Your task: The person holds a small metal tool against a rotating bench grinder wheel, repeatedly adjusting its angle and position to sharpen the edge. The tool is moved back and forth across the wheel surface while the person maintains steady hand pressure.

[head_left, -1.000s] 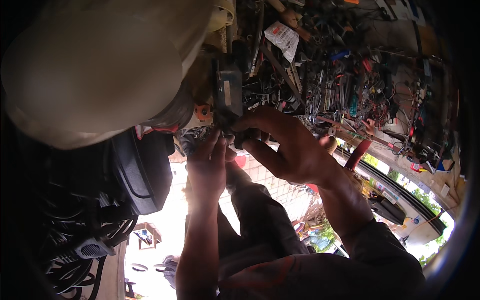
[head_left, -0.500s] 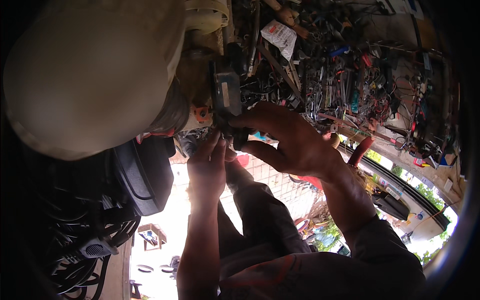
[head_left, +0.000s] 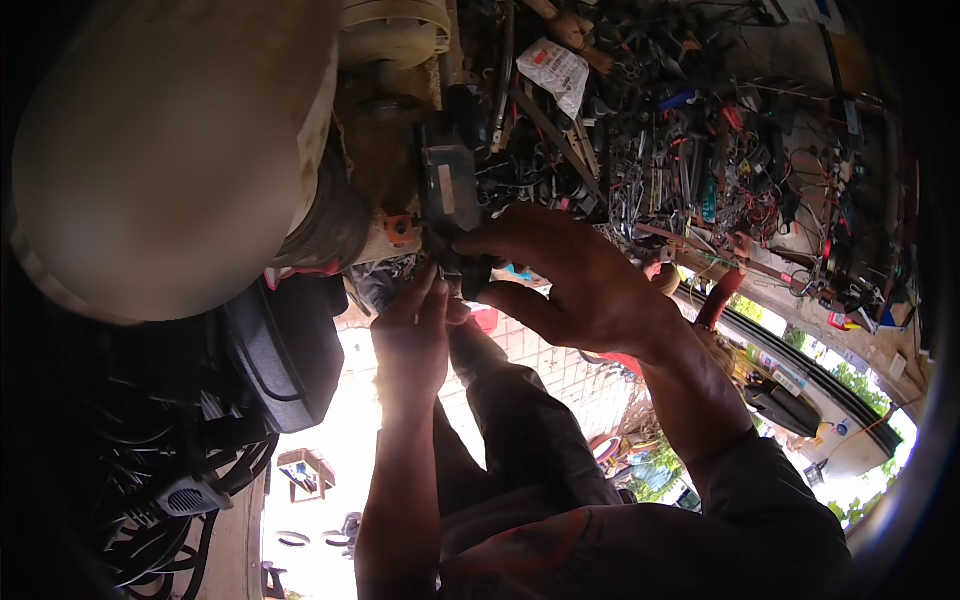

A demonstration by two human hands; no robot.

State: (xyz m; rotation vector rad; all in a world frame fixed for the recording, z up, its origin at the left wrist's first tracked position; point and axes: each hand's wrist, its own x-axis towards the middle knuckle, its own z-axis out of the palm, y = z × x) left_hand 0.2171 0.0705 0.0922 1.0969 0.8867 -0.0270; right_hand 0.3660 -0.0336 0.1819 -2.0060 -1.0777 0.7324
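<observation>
A dark grey metal block with a tan strip (head_left: 452, 190), which looks like part of a vise, stands at the bench edge ahead of me. Just below it is a dark rounded part (head_left: 472, 275), gripped between the thumb and curved fingers of my right hand (head_left: 585, 280). My left hand (head_left: 412, 335) comes up close on the left, its fingertips pinched together at the underside of that part. What they hold is too small and shaded to make out. An orange bracket with a bolt (head_left: 399, 229) sits to the left of the block.
Tools and wires crowd the bench (head_left: 690, 170) at right, with a white printed packet (head_left: 555, 75) among them. A large blurred pale round object (head_left: 160, 180) fills the upper left. Below it are a black case (head_left: 285, 350) and coiled black cables (head_left: 150, 545). Paving (head_left: 530, 350) shows below.
Both hands keep nearly the same place and hold. The view has shifted slightly, moving the pale round object and the block a little to the left.
</observation>
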